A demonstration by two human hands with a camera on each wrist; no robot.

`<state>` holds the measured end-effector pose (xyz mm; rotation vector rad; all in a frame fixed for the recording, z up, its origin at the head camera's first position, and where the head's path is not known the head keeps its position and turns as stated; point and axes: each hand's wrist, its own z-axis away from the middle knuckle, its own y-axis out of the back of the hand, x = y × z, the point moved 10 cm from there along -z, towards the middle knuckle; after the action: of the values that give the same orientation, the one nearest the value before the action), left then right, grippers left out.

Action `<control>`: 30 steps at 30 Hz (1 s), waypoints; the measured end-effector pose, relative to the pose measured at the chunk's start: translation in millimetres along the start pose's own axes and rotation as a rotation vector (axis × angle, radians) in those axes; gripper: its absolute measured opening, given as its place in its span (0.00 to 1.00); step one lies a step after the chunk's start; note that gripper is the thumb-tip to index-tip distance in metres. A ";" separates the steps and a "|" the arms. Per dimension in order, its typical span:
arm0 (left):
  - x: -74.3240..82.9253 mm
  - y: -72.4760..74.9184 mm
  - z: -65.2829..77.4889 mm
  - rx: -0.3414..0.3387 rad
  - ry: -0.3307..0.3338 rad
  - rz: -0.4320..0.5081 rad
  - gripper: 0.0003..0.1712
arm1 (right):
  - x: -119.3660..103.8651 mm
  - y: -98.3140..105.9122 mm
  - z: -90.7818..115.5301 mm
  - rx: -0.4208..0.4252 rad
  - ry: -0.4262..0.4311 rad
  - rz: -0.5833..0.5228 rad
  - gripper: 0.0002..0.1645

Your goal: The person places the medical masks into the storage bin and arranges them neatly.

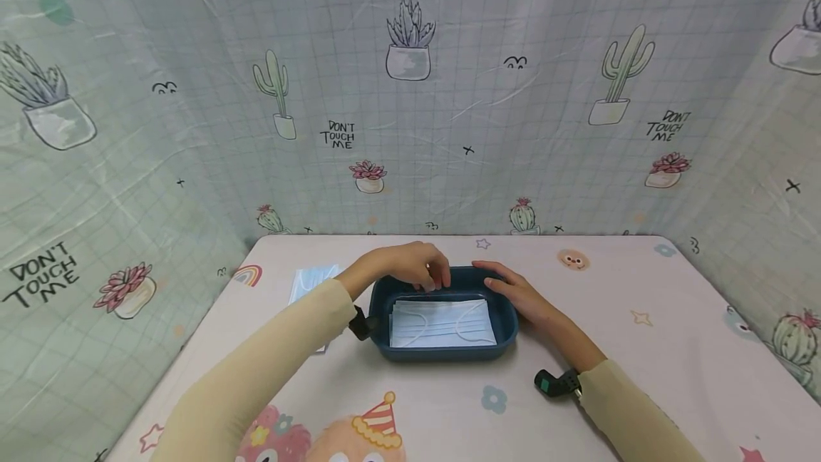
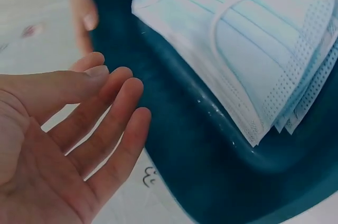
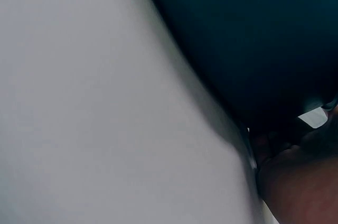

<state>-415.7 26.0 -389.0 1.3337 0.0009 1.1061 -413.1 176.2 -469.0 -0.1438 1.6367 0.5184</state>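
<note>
A dark blue plastic bin stands on the table with a stack of light blue face masks lying flat inside, white ear loops on top. My left hand is over the bin's far left side, above the masks. In the left wrist view its fingers are loosely bent and hold nothing. At the far right corner my right hand holds the bin, thumb over the rim and fingers along the outside. The right wrist view shows mostly the bin's dark outer wall, with part of that hand in shadow.
More face masks lie on the table left of the bin, partly hidden behind my left forearm. The pale tablecloth carries printed cartoons. A patterned curtain hangs behind the table's far edge and along both sides.
</note>
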 end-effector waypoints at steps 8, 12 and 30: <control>-14.4 17.8 35.4 0.146 -0.058 0.177 0.15 | 0.0 -0.5 -0.3 0.002 0.012 0.004 0.29; -26.9 26.9 58.8 0.242 -0.060 0.264 0.17 | -0.4 0.3 0.2 0.006 0.020 0.016 0.28; -125.5 10.6 182.1 0.751 0.106 0.473 0.20 | -1.1 -0.4 0.2 -0.007 0.027 -0.006 0.30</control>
<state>-384.5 -193.1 -395.7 2.0026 0.2058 1.6707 -412.6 175.7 -468.1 -0.1614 1.6605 0.5198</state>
